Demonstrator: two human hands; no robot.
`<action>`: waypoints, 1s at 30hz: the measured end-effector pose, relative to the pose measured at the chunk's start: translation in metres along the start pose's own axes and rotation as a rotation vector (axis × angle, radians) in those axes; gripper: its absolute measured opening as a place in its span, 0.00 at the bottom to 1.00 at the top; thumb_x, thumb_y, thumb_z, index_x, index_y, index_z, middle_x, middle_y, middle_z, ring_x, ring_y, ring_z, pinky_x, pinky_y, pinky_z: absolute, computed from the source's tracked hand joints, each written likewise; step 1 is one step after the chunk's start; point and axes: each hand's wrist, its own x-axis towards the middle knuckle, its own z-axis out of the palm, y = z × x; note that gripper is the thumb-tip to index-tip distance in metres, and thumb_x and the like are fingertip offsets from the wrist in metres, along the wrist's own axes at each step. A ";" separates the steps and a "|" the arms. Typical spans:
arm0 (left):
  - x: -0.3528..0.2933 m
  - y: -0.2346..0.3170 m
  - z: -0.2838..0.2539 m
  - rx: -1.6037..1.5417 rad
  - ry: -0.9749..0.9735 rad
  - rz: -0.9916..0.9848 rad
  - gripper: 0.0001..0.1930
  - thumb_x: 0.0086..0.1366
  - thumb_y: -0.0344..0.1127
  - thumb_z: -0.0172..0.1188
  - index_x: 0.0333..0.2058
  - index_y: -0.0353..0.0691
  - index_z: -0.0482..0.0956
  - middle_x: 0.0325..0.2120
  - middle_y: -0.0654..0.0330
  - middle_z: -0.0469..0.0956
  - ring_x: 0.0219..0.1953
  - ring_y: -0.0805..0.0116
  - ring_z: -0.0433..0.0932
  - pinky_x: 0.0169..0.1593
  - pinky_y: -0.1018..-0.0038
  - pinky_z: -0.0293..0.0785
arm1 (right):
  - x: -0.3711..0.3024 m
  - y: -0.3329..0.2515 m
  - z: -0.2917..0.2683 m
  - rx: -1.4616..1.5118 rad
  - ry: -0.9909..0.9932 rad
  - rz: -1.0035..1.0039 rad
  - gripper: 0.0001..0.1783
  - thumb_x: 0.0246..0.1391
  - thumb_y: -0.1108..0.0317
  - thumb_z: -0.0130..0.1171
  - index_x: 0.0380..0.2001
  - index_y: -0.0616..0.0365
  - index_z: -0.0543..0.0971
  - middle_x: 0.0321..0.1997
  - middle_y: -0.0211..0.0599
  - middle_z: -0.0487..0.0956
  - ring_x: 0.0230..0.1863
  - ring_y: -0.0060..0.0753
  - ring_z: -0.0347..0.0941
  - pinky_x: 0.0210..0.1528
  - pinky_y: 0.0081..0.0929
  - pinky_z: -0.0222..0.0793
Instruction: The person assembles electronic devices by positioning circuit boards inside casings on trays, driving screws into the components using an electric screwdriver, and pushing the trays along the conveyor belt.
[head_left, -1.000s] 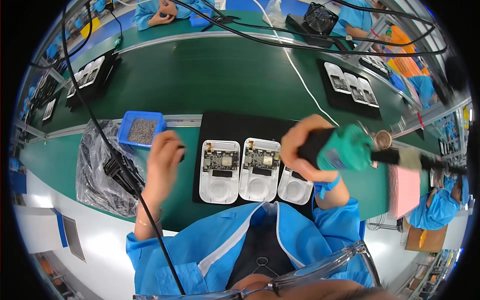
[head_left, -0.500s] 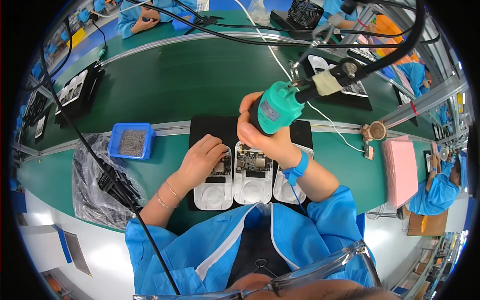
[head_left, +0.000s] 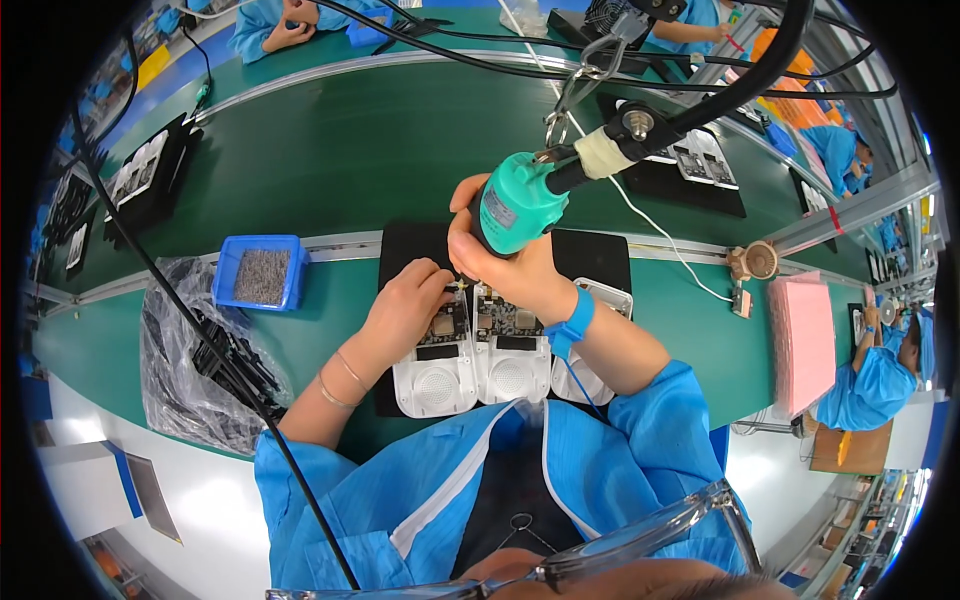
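My right hand [head_left: 500, 270] is wrapped round a teal electric screwdriver [head_left: 520, 205], which hangs from a black cable and a metal hook. The tool tilts, its lower end hidden behind my fingers. My left hand [head_left: 408, 308] has its fingers curled together at the upper part of the left white housing [head_left: 437, 388]; whatever they pinch is hidden. Beside it lies the middle white housing [head_left: 512, 378], with a circuit board [head_left: 508, 318] showing below my right hand. My right forearm partly covers a third white housing [head_left: 575, 383]. All three rest on a black mat [head_left: 410, 245].
To the left stand a blue bin [head_left: 295, 275] of small metal parts and a clear plastic bag [head_left: 180, 375] with black pieces. Pink sheets [head_left: 800, 345] are stacked at the right. More housings [head_left: 705, 160] lie across the green bench [head_left: 340, 140]. Co-workers sit around.
My right hand and the screwdriver have moved left, toward my left hand. The left and middle housings have shifted slightly to the right. My left hand has hardly moved.
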 end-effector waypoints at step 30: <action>0.003 0.004 0.003 -0.012 0.044 -0.060 0.10 0.50 0.26 0.59 0.33 0.34 0.72 0.29 0.55 0.68 0.34 0.57 0.71 0.36 0.67 0.71 | 0.010 0.021 0.000 -0.054 0.005 0.004 0.12 0.46 0.80 0.54 0.35 0.61 0.66 0.21 0.27 0.70 0.19 0.15 0.66 0.21 0.15 0.61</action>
